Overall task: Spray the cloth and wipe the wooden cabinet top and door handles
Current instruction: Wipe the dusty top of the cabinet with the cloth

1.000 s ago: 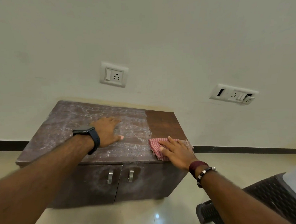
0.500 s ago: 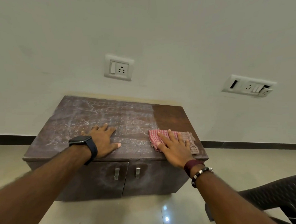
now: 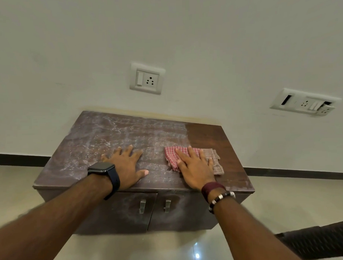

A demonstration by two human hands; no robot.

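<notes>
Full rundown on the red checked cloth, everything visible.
The red-and-white checked cloth is a thin woven rag, bunched and folded, with a paler brownish checked part at its right end. It lies flat on the dark wooden cabinet top, right of centre near the front edge, straddling the line between the dusty white-streaked area and the clean dark strip. The right hand presses on it with straight, spread fingers. The left hand rests apart, flat on the dusty wood.

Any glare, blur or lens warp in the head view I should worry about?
Head view: wide-angle warp bows the skirting; forearm edges smear at the bottom; a lamp glare spot shines on the floor; right hand, cloth and cabinet top read sharp, evenly lit.
</notes>
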